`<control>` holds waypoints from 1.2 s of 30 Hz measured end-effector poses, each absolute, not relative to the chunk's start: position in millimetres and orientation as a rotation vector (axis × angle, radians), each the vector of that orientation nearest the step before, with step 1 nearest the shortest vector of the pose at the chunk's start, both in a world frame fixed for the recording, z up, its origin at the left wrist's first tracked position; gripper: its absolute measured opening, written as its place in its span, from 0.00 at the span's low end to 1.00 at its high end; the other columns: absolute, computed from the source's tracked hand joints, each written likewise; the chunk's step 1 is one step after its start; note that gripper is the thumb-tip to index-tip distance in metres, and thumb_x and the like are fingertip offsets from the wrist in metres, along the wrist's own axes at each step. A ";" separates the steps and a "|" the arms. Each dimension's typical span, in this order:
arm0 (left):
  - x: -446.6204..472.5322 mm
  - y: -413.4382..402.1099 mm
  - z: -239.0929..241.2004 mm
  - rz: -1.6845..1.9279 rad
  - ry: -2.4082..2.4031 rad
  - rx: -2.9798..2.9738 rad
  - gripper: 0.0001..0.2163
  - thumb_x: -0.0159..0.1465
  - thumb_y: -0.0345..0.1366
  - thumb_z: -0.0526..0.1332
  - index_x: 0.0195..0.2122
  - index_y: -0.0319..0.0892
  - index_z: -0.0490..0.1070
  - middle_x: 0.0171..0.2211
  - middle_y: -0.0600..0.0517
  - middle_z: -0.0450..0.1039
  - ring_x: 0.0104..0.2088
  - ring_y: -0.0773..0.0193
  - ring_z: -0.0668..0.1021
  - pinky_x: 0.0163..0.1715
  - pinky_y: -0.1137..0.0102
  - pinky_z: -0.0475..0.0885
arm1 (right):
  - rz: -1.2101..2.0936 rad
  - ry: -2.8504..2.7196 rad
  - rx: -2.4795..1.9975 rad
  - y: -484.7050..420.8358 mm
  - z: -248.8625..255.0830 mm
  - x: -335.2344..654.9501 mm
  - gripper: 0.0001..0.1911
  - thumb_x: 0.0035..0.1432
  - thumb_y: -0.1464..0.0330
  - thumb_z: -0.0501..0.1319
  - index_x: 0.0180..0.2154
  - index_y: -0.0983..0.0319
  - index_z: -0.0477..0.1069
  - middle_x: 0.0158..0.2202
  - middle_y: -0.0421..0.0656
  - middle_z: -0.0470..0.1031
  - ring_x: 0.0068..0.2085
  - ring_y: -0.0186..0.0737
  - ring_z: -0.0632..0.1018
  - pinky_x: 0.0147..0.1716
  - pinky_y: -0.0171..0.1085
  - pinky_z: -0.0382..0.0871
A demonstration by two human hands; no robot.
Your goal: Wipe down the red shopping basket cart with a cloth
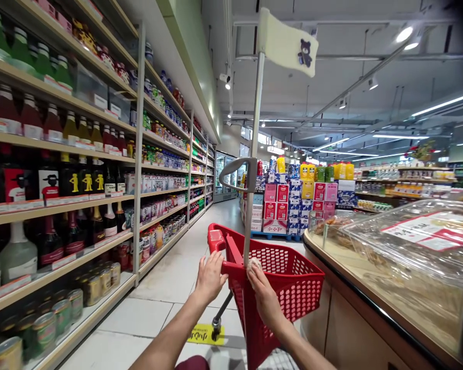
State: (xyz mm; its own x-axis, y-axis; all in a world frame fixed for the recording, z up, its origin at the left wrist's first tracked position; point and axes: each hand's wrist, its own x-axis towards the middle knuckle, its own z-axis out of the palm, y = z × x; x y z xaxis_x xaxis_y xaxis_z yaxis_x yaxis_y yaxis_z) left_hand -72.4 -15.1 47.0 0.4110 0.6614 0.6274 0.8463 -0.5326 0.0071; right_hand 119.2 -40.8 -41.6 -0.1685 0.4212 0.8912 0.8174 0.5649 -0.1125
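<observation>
A red plastic shopping cart with perforated sides stands in front of me, a metal pole rising from its near edge. At the pole's top hangs a cream flag with a dark bear on it; a grey loop handle sits lower down. My left hand is closed over the cart's red rim, left of the pole. Just right of the pole base, my right hand presses a small white cloth against the rim. Its fingers mostly cover the cloth.
Shelves of bottles and cans line the left side. On the right is a display counter with clear-lidded trays, close to the cart. Stacked drink cartons stand ahead. A yellow floor sticker lies beside a cart wheel.
</observation>
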 end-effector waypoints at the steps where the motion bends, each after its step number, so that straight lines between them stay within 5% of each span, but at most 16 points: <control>1: -70.3 -15.1 46.3 -0.842 -1.307 -2.365 0.18 0.57 0.33 0.56 0.49 0.42 0.63 0.54 0.46 0.64 0.55 0.58 0.64 0.54 0.56 0.55 | -0.481 -1.720 -1.050 -41.3 -56.1 117.8 0.31 0.57 0.80 0.42 0.60 0.54 0.44 0.62 0.41 0.44 0.61 0.43 0.49 0.56 0.50 0.55; 8: -47.0 -29.4 40.1 -0.907 -1.328 -2.322 0.19 0.56 0.35 0.59 0.50 0.42 0.64 0.53 0.46 0.64 0.55 0.56 0.64 0.52 0.56 0.56 | -0.564 -1.689 -1.077 -59.1 -113.8 119.9 0.32 0.55 0.80 0.46 0.59 0.53 0.47 0.61 0.39 0.50 0.59 0.40 0.55 0.55 0.42 0.59; 14: -27.0 -36.1 33.1 -0.947 -1.352 -2.285 0.19 0.56 0.36 0.58 0.50 0.43 0.64 0.53 0.46 0.64 0.54 0.55 0.64 0.52 0.56 0.56 | -0.531 -1.605 -1.040 -59.5 -72.3 122.2 0.30 0.57 0.78 0.44 0.59 0.54 0.47 0.62 0.40 0.49 0.60 0.43 0.54 0.56 0.51 0.56; 24: 1.1 -62.1 45.1 -1.109 -0.996 -2.541 0.15 0.61 0.34 0.51 0.49 0.44 0.64 0.45 0.50 0.71 0.46 0.63 0.70 0.50 0.62 0.58 | -0.323 -1.414 -1.153 -78.4 5.0 169.9 0.19 0.56 0.71 0.48 0.48 0.58 0.68 0.53 0.44 0.65 0.57 0.43 0.62 0.56 0.51 0.56; 30: -6.8 -19.9 59.4 -0.974 -1.375 -2.484 0.21 0.62 0.42 0.47 0.54 0.40 0.59 0.58 0.45 0.55 0.59 0.55 0.56 0.56 0.52 0.49 | -0.312 -1.372 -1.308 -83.0 0.7 203.3 0.22 0.50 0.74 0.48 0.45 0.58 0.70 0.51 0.41 0.68 0.55 0.43 0.66 0.54 0.48 0.60; 36: 7.7 -17.5 45.8 -0.856 -1.309 -2.588 0.23 0.61 0.42 0.49 0.56 0.40 0.55 0.60 0.46 0.52 0.60 0.56 0.52 0.57 0.51 0.45 | -0.476 -1.609 -1.299 -78.9 15.5 151.8 0.24 0.52 0.77 0.46 0.49 0.60 0.68 0.52 0.45 0.67 0.55 0.41 0.65 0.54 0.47 0.60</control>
State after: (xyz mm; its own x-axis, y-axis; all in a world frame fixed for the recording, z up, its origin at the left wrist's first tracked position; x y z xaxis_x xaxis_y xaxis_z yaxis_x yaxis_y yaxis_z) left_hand 7.7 -17.5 45.8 0.4668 0.7053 0.5336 0.7715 -0.6197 0.1442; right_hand 151.8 -78.9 15.5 0.0477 0.5164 0.8550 0.8984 0.3520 -0.2627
